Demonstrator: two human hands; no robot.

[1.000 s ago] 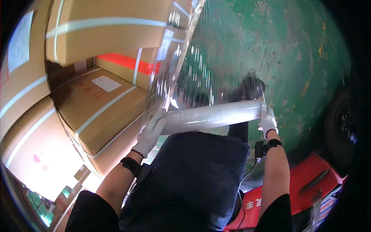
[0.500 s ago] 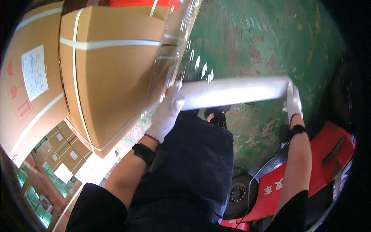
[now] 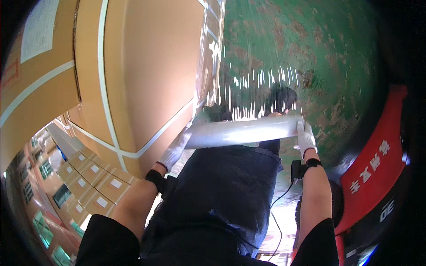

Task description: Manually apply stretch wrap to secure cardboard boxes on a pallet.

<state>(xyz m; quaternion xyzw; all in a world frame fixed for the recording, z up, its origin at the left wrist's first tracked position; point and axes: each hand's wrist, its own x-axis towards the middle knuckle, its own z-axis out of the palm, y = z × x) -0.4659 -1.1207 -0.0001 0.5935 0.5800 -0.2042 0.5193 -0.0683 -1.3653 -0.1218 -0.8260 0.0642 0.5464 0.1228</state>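
Note:
A long roll of clear stretch film (image 3: 242,134) lies crosswise in front of my body, held at its two ends. My left hand (image 3: 176,150), in a white glove, grips the left end close to the lower edge of a large strapped cardboard box (image 3: 162,57). At the other end, my gloved right hand (image 3: 306,136) has its fingers wrapped on the roll. A glossy sheet of film (image 3: 262,82) stretches from the roll away over the floor view and meets the wrapped side of the boxes. Part of my left fingers is hidden.
Another strapped carton (image 3: 42,93) stands at the far left. Several stacked cartons (image 3: 95,184) appear lower left. To the right is a red vehicle (image 3: 370,164) with a dark tyre. The green floor (image 3: 333,57) is worn, and a thin cable (image 3: 278,221) hangs beside my right forearm.
The roll and both hands have come lower in view, nearer my body, with my right hand shifted left. The boxes loom larger, and more of the film sheet shows beyond the roll.

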